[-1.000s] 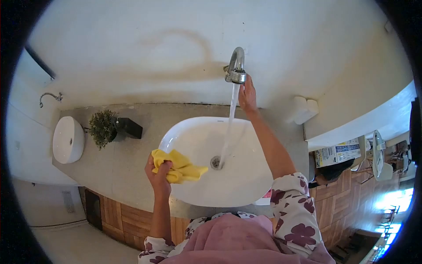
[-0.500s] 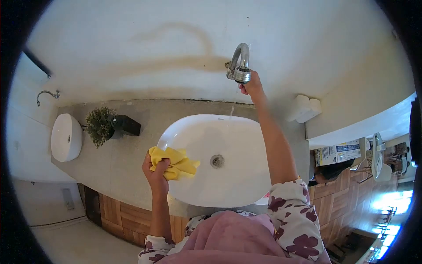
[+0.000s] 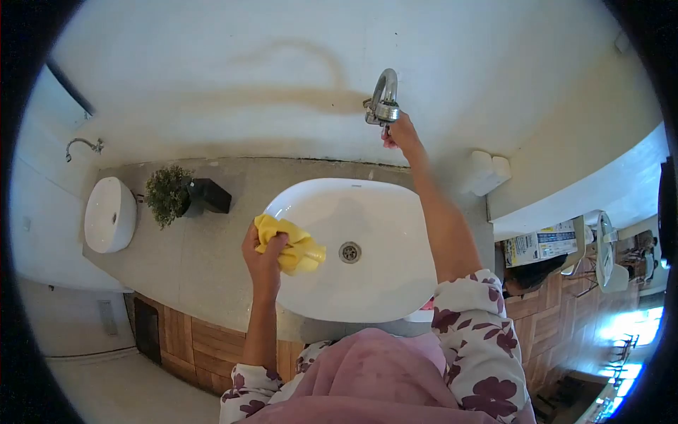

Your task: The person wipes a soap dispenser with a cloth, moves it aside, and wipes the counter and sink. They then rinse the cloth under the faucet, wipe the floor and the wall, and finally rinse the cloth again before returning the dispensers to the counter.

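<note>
My left hand [image 3: 263, 260] is closed around a bunched yellow cloth [image 3: 300, 247], held over the left rim of a white oval basin [image 3: 381, 297]. The cloth's loose end hangs over the inside of the bowl. My right arm stretches across the basin's right side to the wall. There my right hand [image 3: 402, 134] has its fingers curled at the chrome faucet [image 3: 385, 95], just beneath and behind its spout. The faucet partly hides those fingertips. At the bottom of the bowl the round metal drain [image 3: 349, 252] is visible.
Left on the grey counter [image 3: 212, 268] stand a potted plant [image 3: 167, 194], a dark block-shaped pot [image 3: 210, 196] and a second white basin [image 3: 111, 212] under another tap [image 3: 83, 147]. White containers [image 3: 489, 172] sit at the right. A person's dark-haired head [image 3: 533, 275] shows beyond, near a table.
The yellow cloth and my left hand have shifted slightly up and right. A thin pale streak behind the basin, perhaps water, looks shorter, and the drain shows more clearly. My right hand stays at the faucet.
</note>
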### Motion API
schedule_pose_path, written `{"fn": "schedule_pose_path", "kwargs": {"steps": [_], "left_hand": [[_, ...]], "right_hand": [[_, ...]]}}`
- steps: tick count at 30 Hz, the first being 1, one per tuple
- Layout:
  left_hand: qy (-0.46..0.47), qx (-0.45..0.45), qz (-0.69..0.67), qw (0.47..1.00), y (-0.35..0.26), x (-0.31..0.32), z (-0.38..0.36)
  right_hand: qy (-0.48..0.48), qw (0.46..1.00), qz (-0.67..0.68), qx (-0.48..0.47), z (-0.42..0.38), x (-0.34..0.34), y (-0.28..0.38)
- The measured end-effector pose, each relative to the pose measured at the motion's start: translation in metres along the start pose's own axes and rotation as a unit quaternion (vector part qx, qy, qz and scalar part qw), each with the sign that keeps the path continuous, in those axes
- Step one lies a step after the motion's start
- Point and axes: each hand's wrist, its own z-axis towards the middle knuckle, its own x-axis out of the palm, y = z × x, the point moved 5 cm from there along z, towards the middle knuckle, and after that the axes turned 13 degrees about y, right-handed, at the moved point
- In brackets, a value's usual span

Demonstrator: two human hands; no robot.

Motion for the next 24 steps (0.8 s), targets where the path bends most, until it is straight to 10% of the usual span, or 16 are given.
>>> {"fn": "schedule_pose_path", "kwargs": {"steps": [3, 5, 7, 11, 16, 19, 24], "left_hand": [[0.001, 0.013, 0.018, 1.0, -0.003, -0.001, -0.005], [0.028, 0.039, 0.021, 0.999, -0.003, -0.007, -0.009], [0.055, 0.037, 0.02, 0.998, -0.009, -0.007, -0.01], [0.226, -0.003, 0.117, 0.967, -0.017, 0.012, -0.009], [0.327, 0.14, 0.245, 0.902, -0.031, 0.041, -0.009], [0.337, 0.141, 0.265, 0.892, -0.051, 0.05, -0.013], [0.318, 0.031, 0.353, 0.88, -0.072, 0.05, -0.019]], "right_hand": [[0.032, 0.99, 0.14, 0.005, -0.025, 0.012, -0.002], [-0.152, 0.976, 0.106, -0.117, -0.053, 0.01, -0.024], [-0.14, 0.988, -0.023, -0.057, -0.08, 0.027, -0.064], [0.166, 0.946, -0.177, -0.215, -0.155, 0.092, -0.04], [0.245, 0.87, -0.137, -0.405, -0.229, 0.107, 0.092], [0.349, 0.879, -0.232, -0.227, -0.235, 0.103, 0.109], [0.104, 0.865, -0.339, -0.356, -0.248, 0.062, 0.134]]}}
